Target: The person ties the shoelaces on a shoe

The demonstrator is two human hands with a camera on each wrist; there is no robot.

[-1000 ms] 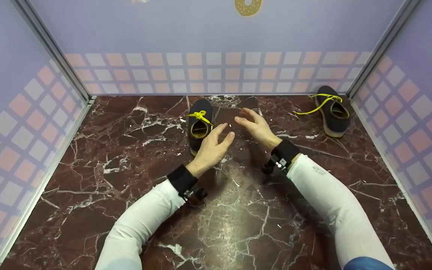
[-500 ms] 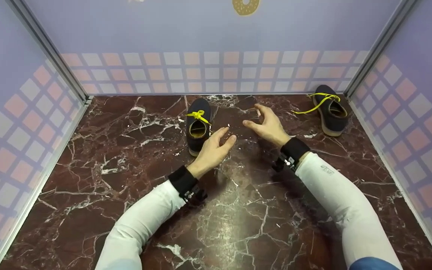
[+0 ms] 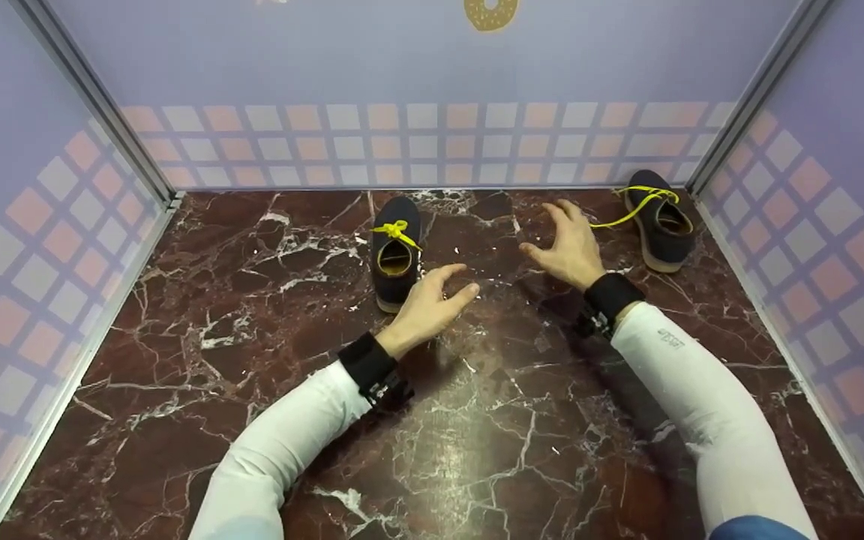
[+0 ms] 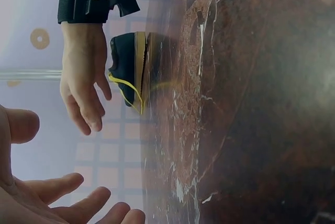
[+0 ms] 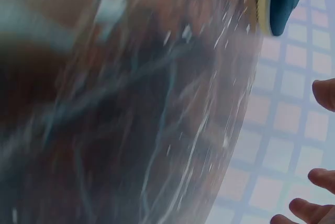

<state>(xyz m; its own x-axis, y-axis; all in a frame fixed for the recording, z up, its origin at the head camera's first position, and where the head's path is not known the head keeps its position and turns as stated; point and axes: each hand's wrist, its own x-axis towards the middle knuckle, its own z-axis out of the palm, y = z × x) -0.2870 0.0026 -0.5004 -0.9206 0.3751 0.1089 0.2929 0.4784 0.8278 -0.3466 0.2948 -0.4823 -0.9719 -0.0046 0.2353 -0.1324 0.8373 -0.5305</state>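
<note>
A dark shoe [image 3: 393,289] with a yellow lace [image 3: 396,229] tied in a bow stands upright left of the middle, toe toward the back wall. My left hand [image 3: 426,309] hovers by its heel, thumb and fingers spread, holding nothing. The second dark shoe [image 3: 664,238] stands at the back right; its yellow lace [image 3: 616,223] trails loose to the left. My right hand [image 3: 568,244] is to the left of this shoe, fingers spread and nothing in them. The left wrist view also shows the right hand [image 4: 81,77] in front of the right shoe [image 4: 124,62].
Glossy dark red marbled surface [image 3: 252,390] lies under both shoes. Purple panels with a checked band [image 3: 432,146] enclose it at the back and both sides. Small white specks [image 3: 469,365] dot the surface.
My right hand has moved rightward, away from the left hand and toward the right shoe, its fingers spreading wider. My left hand has barely shifted, and both shoes stay in place.
</note>
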